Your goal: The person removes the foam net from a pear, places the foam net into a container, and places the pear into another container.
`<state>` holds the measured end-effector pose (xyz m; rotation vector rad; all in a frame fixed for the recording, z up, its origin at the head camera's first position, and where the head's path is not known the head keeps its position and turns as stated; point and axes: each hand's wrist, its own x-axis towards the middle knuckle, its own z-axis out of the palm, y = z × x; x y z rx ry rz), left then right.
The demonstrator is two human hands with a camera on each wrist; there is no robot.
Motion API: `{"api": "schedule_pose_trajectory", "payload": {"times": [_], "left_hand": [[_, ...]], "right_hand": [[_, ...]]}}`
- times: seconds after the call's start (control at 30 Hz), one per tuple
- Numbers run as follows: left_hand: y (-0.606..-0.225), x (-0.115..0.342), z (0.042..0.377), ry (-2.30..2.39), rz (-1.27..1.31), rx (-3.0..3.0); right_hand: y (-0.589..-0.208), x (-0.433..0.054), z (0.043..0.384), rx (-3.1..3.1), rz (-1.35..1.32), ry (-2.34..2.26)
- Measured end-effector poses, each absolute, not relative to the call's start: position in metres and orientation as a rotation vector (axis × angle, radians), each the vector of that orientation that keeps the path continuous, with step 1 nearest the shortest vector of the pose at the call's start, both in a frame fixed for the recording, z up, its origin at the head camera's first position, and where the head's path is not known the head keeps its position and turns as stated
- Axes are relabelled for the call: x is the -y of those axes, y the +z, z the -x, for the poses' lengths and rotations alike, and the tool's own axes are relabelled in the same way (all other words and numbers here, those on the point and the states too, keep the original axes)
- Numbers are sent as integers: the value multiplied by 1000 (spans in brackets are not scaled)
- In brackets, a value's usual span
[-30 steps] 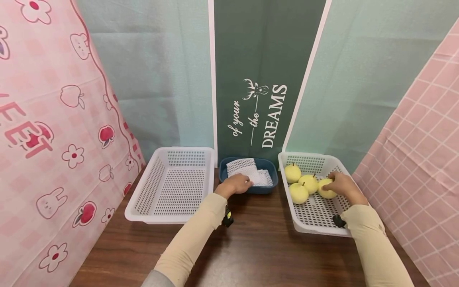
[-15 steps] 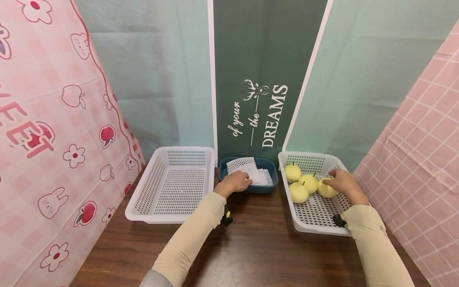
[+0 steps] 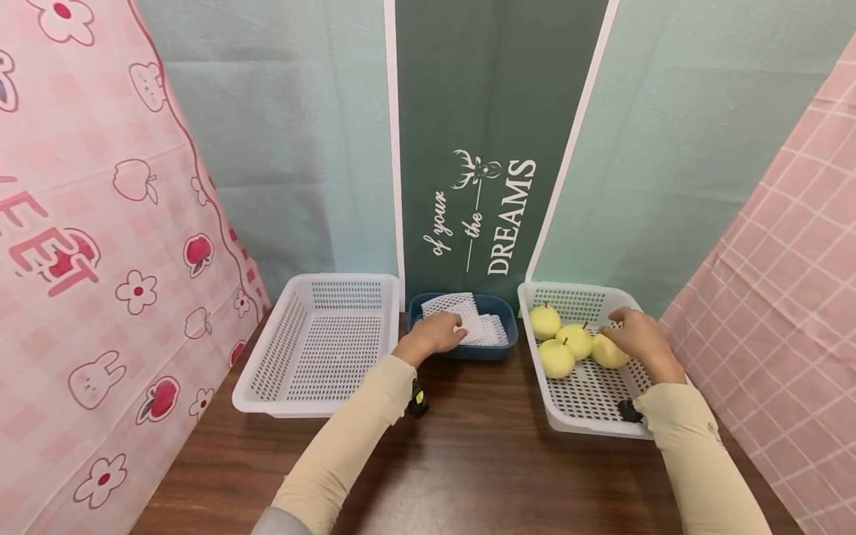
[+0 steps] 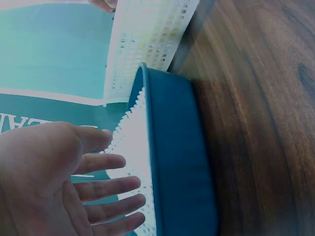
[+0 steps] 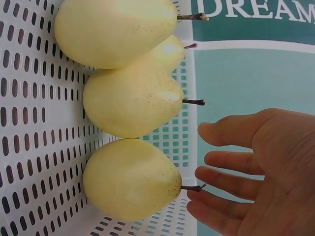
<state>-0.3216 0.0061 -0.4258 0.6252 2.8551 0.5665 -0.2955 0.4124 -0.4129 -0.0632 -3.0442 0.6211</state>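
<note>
In the right white basket [image 3: 582, 427] sit several pale yellow pears, their stems pointing up. My right hand [image 3: 638, 338] hovers above the rightmost pear [image 5: 133, 179], fingers spread and relaxed, apart from it in the right wrist view. White foam net sleeves [image 3: 478, 319] lie in a small dark blue bin [image 4: 179, 157] at the centre back. Over that bin's left side is my left hand [image 3: 438, 333]; the left wrist view shows its fingers extended beside the netting, holding nothing. Whether a fingertip touches the netting is hard to tell.
A second white perforated basket [image 3: 267, 405] stands to the left on the brown wooden table [image 3: 481, 461]. Fabric curtains rise behind and along both sides, with the pink patterned curtain [image 3: 120, 297] at the left and a pink checked one [image 3: 789, 297] at the right.
My right hand has come off the rightmost pear, rising slightly with its fingers spreading. My left hand has shifted a little up and left over the blue bin. The pears and sleeves stay in place.
</note>
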Motion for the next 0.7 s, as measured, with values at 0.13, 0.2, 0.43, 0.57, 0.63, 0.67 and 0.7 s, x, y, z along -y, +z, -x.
{"api": "schedule_pose_trajectory", "payload": {"times": [0.13, 0.2, 0.43, 0.57, 0.63, 0.67, 0.7], "left_hand": [[-417, 0, 321, 567, -652, -2897], [-412, 5, 321, 575, -665, -2926], [-398, 22, 320, 626, -685, -2995], [-391, 34, 319, 655, -731, -3033], [-390, 41, 318, 672, -753, -3046], [-389, 45, 317, 683, -761, -3053], [-389, 49, 317, 698, -769, -3053]], "right_hand": [[-412, -410, 294, 3016, 62, 619], [-412, -408, 293, 2997, 54, 617], [-409, -404, 291, 2947, 29, 633], [-406, -402, 291, 2915, -18, 642], [-404, -400, 290, 2902, -54, 640], [-402, -398, 289, 2900, -76, 643], [-401, -397, 289, 2897, -100, 647]]}}
